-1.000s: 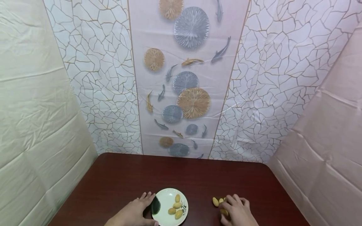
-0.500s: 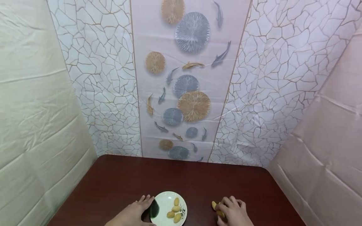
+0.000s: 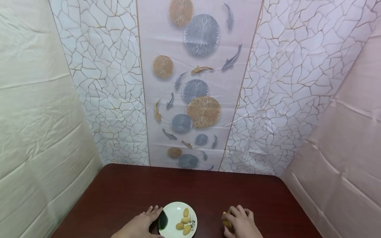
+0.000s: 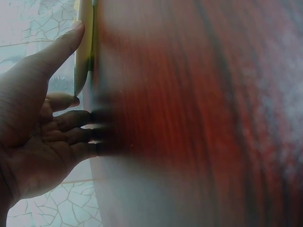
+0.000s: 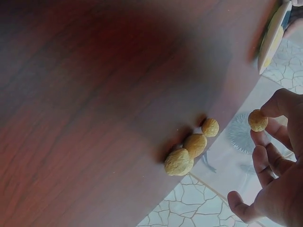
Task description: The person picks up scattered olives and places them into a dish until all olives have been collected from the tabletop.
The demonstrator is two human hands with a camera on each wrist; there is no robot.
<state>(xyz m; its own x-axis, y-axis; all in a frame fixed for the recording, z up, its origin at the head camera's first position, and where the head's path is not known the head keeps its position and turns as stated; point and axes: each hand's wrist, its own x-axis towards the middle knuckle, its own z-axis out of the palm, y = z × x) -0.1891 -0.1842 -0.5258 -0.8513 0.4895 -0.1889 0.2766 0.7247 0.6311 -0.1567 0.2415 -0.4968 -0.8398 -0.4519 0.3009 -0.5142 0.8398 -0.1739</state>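
Note:
A white plate [image 3: 172,229] with a dark green patch on its left rim bears several small yellow oval fruit-like pieces [image 3: 187,229]. At its left edge rests my left hand [image 3: 138,225]; the left wrist view has the thumb and index fingertip touching the plate's side [image 4: 84,52]. To the right of the plate, my right hand [image 3: 243,222] pinches one yellow wrinkled oval piece [image 5: 258,121] between thumb and fingers, above the table. Just beyond it, three more such pieces [image 5: 194,144] lie in a row on the wood, mostly hidden by the hand in the head view.
Everything stands on a dark red-brown wooden table [image 3: 190,185] with rounded far corners. A patterned cloth [image 3: 194,132] with fish and round motifs hangs behind it. Pale cloths [image 3: 44,132] hang at both sides.
My right hand has shifted left with a yellow piece between its fingers. My left hand keeps its place at the plate. The head view has tilted slightly up.

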